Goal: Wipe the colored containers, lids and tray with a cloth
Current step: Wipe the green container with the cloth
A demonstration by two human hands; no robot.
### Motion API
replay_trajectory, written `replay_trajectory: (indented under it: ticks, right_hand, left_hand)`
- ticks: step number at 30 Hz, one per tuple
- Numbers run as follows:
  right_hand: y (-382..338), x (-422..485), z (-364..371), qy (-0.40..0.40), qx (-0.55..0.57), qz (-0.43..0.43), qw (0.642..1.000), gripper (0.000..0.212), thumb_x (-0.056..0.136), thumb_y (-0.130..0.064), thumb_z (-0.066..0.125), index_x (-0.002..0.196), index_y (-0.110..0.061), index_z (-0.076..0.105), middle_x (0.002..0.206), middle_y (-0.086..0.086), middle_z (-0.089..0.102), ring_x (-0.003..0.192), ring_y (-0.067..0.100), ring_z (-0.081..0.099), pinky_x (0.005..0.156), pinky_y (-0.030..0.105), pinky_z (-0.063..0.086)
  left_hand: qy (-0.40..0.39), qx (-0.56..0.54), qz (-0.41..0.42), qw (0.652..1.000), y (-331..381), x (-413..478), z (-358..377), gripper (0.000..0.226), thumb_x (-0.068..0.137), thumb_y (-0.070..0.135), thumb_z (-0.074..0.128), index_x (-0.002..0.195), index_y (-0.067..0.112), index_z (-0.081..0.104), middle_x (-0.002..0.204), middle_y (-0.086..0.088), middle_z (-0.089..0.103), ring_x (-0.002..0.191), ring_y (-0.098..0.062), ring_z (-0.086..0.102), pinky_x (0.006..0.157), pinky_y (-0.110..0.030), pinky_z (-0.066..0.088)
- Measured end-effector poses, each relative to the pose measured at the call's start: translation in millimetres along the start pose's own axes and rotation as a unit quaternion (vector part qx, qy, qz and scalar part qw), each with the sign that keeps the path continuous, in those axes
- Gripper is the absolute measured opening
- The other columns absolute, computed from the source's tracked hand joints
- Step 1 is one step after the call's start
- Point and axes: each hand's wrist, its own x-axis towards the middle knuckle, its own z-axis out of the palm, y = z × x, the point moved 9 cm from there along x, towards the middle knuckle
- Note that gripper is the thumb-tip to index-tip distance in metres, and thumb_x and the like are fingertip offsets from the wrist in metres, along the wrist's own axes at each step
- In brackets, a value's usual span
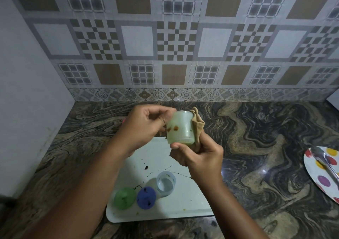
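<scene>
A pale green container (180,127) with brown stains is held up above the tray. My left hand (143,127) grips its upper end with curled fingers. My right hand (198,156) holds a tan cloth (198,127) pressed against the container's right side and bottom, thumb on the lower rim. Below on the white tray (165,158) stand a pale blue container (166,183), open end up, a green lid (124,198) and a blue lid (146,198), both speckled with dark spots. Dark streaks mark the tray's surface.
The tray lies on a dark marbled counter (256,138) that meets a patterned tile wall. At the right edge sits a white plate with colored dots (319,180) carrying a metal utensil (324,161). A plain wall closes the left side.
</scene>
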Motion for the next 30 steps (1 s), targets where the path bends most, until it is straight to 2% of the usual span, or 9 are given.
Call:
replay_trajectory:
  ticks: [3, 7, 10, 15, 18, 21, 23, 25, 30]
  right_hand:
    - [-5, 0, 4, -0.019, -0.006, -0.023, 1.000, 0.029, 0.064, -0.015, 0.094, 0.086, -0.015, 0.076, 0.066, -0.004, 0.071, 0.056, 0.006, 0.061, 0.050, 0.035, 0.059]
    - [-15, -3, 6, -0.018, -0.213, -0.176, 0.961, 0.073, 0.074, -0.042, 0.088, 0.124, 0.007, 0.067, 0.108, 0.009, 0.076, 0.090, 0.017, 0.074, 0.077, 0.032, 0.061]
    - [-13, -2, 0, -0.004, -0.152, -0.130, 0.980, 0.056, 0.071, -0.032, 0.090, 0.110, 0.004, 0.073, 0.085, -0.010, 0.073, 0.066, 0.008, 0.067, 0.061, 0.030, 0.057]
    - [-2, 0, -5, 0.007, -0.053, -0.046, 0.998, 0.026, 0.066, -0.024, 0.091, 0.088, -0.018, 0.077, 0.059, -0.001, 0.064, 0.050, 0.015, 0.054, 0.050, 0.035, 0.051]
    - [-15, -2, 0, -0.002, -0.158, -0.142, 0.977, 0.058, 0.072, -0.039, 0.091, 0.111, 0.001, 0.074, 0.091, 0.011, 0.077, 0.077, 0.024, 0.074, 0.069, 0.042, 0.061]
    - [-27, -10, 4, 0.001, -0.277, -0.256, 0.926, 0.083, 0.074, -0.037, 0.089, 0.132, 0.014, 0.058, 0.124, 0.020, 0.070, 0.114, 0.029, 0.071, 0.094, 0.036, 0.059]
    - [-23, -7, -1, 0.001, -0.234, -0.204, 0.950, 0.083, 0.074, -0.043, 0.089, 0.130, 0.011, 0.061, 0.117, 0.020, 0.073, 0.105, 0.025, 0.072, 0.086, 0.045, 0.060]
    - [-13, -3, -6, 0.014, -0.151, -0.117, 0.982, 0.080, 0.073, -0.053, 0.087, 0.126, 0.004, 0.067, 0.098, 0.018, 0.075, 0.081, 0.018, 0.068, 0.068, 0.044, 0.060]
    - [-14, -1, -3, -0.001, -0.065, -0.078, 0.995, 0.073, 0.071, -0.054, 0.087, 0.120, -0.002, 0.071, 0.096, 0.010, 0.072, 0.067, 0.020, 0.068, 0.057, 0.034, 0.057]
  left_hand:
    - [0.004, -0.040, -0.020, 0.999, 1, -1, -2, 0.016, 0.081, 0.029, 0.069, 0.087, 0.015, 0.076, 0.084, -0.002, 0.076, 0.080, -0.014, 0.072, 0.067, -0.026, 0.058]
    - [0.023, 0.156, 0.046, 0.986, 18, -2, -6, 0.010, 0.086, 0.031, 0.073, 0.076, 0.029, 0.076, 0.076, 0.006, 0.075, 0.072, -0.014, 0.070, 0.067, -0.034, 0.060]
    - [0.031, 0.131, 0.055, 0.989, 26, -7, -1, 0.016, 0.085, 0.040, 0.071, 0.088, 0.026, 0.078, 0.081, 0.008, 0.076, 0.077, -0.010, 0.072, 0.070, -0.034, 0.061]
    - [-0.002, -0.047, -0.015, 0.999, 7, -7, -1, 0.017, 0.082, 0.024, 0.068, 0.093, 0.015, 0.077, 0.086, -0.002, 0.077, 0.089, -0.019, 0.074, 0.073, -0.033, 0.061]
    - [0.022, 0.045, 0.024, 0.998, 13, -4, -7, 0.012, 0.086, 0.016, 0.072, 0.077, 0.024, 0.074, 0.075, 0.002, 0.074, 0.079, -0.019, 0.071, 0.067, -0.032, 0.061]
    - [0.034, 0.194, 0.086, 0.977, 31, -9, 0, 0.013, 0.086, 0.023, 0.074, 0.075, 0.030, 0.073, 0.074, 0.016, 0.072, 0.072, -0.006, 0.067, 0.068, -0.026, 0.053]
    - [0.041, 0.175, 0.091, 0.980, 33, -12, 1, 0.004, 0.085, 0.035, 0.074, 0.084, 0.033, 0.076, 0.080, 0.019, 0.073, 0.076, -0.005, 0.068, 0.071, -0.027, 0.054]
    - [0.020, 0.107, 0.059, 0.992, 25, -13, 0, 0.024, 0.085, 0.050, 0.069, 0.099, 0.032, 0.077, 0.094, 0.015, 0.076, 0.089, -0.013, 0.072, 0.082, -0.039, 0.059]
    - [0.018, -0.007, 0.008, 1.000, 11, -8, -6, 0.025, 0.078, 0.035, 0.071, 0.092, 0.015, 0.076, 0.093, -0.013, 0.075, 0.089, -0.028, 0.071, 0.083, -0.058, 0.058]
